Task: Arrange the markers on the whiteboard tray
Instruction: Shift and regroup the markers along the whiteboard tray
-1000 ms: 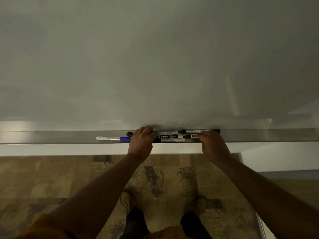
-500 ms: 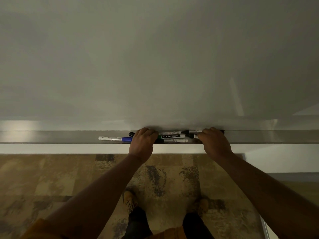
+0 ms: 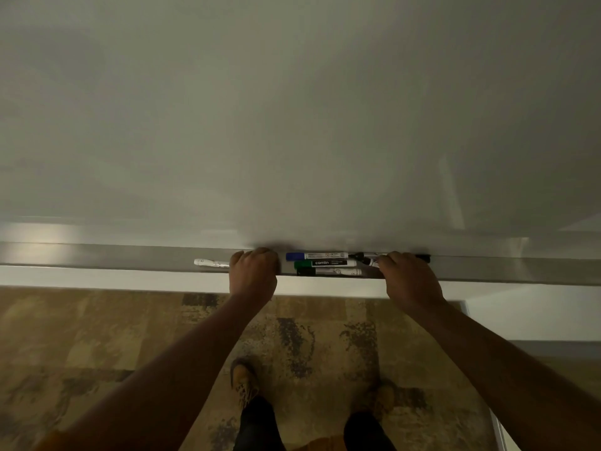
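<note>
While both curled hands rest on the whiteboard tray (image 3: pixel 487 270), what they grip is hidden; the white marker (image 3: pixel 211 263) lies lengthwise along the tray, just outside the left hand (image 3: pixel 253 271), far from the right hand (image 3: pixel 408 278).

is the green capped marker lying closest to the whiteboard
No, the blue-capped marker lies nearest the whiteboard; the green-capped marker sits in front.

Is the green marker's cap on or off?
On. The green marker lies flat in the tray with its green cap seated on the left end.
</note>
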